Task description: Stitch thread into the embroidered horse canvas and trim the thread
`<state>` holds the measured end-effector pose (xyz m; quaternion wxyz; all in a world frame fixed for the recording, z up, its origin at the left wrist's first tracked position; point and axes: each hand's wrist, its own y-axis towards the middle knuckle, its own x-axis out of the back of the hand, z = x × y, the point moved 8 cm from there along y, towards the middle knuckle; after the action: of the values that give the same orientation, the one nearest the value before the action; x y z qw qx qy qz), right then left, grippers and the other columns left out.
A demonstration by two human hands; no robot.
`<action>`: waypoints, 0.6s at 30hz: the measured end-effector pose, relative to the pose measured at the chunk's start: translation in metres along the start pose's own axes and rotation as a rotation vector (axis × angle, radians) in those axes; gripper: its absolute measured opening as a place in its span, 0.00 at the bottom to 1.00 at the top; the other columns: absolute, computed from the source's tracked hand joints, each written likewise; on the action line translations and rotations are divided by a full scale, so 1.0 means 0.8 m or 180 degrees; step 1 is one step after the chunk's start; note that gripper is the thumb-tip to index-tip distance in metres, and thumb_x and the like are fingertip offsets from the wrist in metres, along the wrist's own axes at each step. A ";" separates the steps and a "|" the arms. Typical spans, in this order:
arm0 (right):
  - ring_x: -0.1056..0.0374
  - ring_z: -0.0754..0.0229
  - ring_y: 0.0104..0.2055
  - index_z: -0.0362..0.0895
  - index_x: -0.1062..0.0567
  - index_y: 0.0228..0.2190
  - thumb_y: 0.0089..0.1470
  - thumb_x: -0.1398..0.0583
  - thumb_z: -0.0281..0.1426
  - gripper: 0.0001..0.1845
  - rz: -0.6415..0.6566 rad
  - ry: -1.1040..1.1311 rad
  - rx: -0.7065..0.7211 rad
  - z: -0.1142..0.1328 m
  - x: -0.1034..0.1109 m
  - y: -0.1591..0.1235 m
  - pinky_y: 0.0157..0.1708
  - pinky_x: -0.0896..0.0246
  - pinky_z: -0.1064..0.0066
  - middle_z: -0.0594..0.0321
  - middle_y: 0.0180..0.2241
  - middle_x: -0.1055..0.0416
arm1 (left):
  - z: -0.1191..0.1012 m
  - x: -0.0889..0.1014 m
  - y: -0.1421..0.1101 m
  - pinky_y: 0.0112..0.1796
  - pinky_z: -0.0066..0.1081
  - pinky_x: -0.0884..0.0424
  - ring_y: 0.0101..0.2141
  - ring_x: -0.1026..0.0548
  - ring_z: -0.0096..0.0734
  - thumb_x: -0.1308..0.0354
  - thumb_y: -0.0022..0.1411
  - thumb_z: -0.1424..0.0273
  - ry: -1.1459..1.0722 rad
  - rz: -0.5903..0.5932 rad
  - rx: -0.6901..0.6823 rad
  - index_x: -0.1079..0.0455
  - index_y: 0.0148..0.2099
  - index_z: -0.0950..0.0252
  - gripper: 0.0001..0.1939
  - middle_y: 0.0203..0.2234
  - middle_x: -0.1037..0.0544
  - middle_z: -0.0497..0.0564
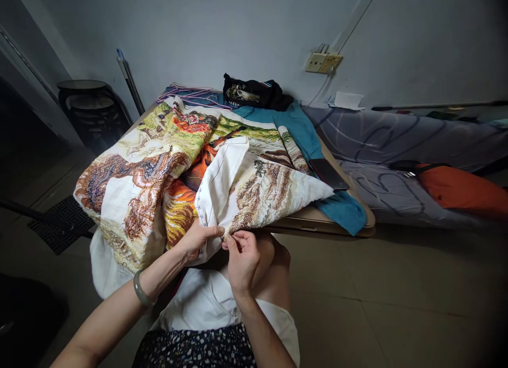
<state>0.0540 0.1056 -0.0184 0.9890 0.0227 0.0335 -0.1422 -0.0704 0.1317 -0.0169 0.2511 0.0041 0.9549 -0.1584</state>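
Observation:
A large cross-stitch cloth (151, 172) lies in folds over the table, its stitched side showing horses and landscape in brown, orange and green. One corner is turned over toward me, with white fabric and printed numbers along its margin. My left hand (196, 240) is closed on the near edge of this cloth, thumb on top and the other fingers mostly hidden beneath. Close beside it, my right hand (243, 257) pinches at the same edge with thumb and forefinger. A needle or thread there is too small to make out. Both hands are just above my lap.
The table (317, 224) carries a teal cloth (299, 127), a dark phone-like slab (328, 173), a black patterned bag (254, 93) and pink hangers (186, 94). Stacked stools (89, 106) stand left. At right is a grey-covered sofa (357, 140) with an orange item (460, 191).

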 end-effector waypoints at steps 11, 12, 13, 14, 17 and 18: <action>0.32 0.60 0.26 0.44 0.31 0.30 0.57 0.48 0.34 0.09 0.0684 -0.1737 0.0738 0.040 -0.006 0.011 0.25 0.41 0.73 0.60 0.25 0.28 | -0.016 -0.013 -0.005 0.35 0.29 0.31 0.32 0.29 0.32 0.33 0.38 0.72 0.0634 0.0079 -0.0272 0.30 0.35 0.68 0.18 0.28 0.26 0.50; 0.33 0.60 0.24 0.44 0.32 0.28 0.57 0.48 0.34 0.09 0.0781 -0.1908 0.0767 0.043 -0.007 0.014 0.24 0.43 0.73 0.61 0.22 0.29 | -0.016 -0.013 -0.004 0.35 0.29 0.32 0.33 0.29 0.32 0.33 0.38 0.72 0.0713 0.0063 -0.0256 0.30 0.34 0.68 0.17 0.27 0.26 0.50; 0.34 0.61 0.22 0.45 0.33 0.26 0.56 0.48 0.33 0.09 0.0855 -0.2038 0.0791 0.047 -0.007 0.019 0.23 0.45 0.73 0.63 0.20 0.30 | -0.015 -0.012 -0.003 0.35 0.29 0.32 0.33 0.29 0.33 0.34 0.38 0.72 0.0766 0.0055 -0.0241 0.30 0.33 0.69 0.16 0.27 0.26 0.50; 0.35 0.62 0.20 0.45 0.33 0.25 0.56 0.48 0.32 0.09 0.0866 -0.2125 0.0824 0.053 -0.005 0.025 0.23 0.46 0.74 0.64 0.18 0.32 | -0.014 -0.011 -0.002 0.35 0.28 0.32 0.33 0.29 0.32 0.34 0.38 0.73 0.0802 0.0055 -0.0234 0.30 0.33 0.69 0.16 0.27 0.26 0.50; 0.38 0.64 0.18 0.46 0.37 0.25 0.57 0.48 0.35 0.10 0.0498 -0.1916 0.0957 0.086 0.017 0.058 0.21 0.46 0.75 0.67 0.15 0.35 | -0.014 -0.006 0.002 0.35 0.28 0.32 0.33 0.29 0.31 0.35 0.38 0.74 0.0846 0.0030 -0.0287 0.30 0.38 0.68 0.20 0.31 0.25 0.50; 0.39 0.64 0.17 0.46 0.38 0.26 0.58 0.49 0.36 0.11 0.0362 -0.1610 0.0983 0.098 0.028 0.071 0.21 0.45 0.75 0.68 0.15 0.35 | -0.014 -0.003 0.003 0.35 0.28 0.32 0.32 0.29 0.31 0.35 0.38 0.74 0.0854 0.0002 -0.0291 0.30 0.40 0.67 0.22 0.32 0.25 0.50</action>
<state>0.0959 0.1493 0.0602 0.9572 0.1385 -0.2373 -0.0911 -0.0732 0.1376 -0.0070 0.1212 0.0140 0.9861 -0.1127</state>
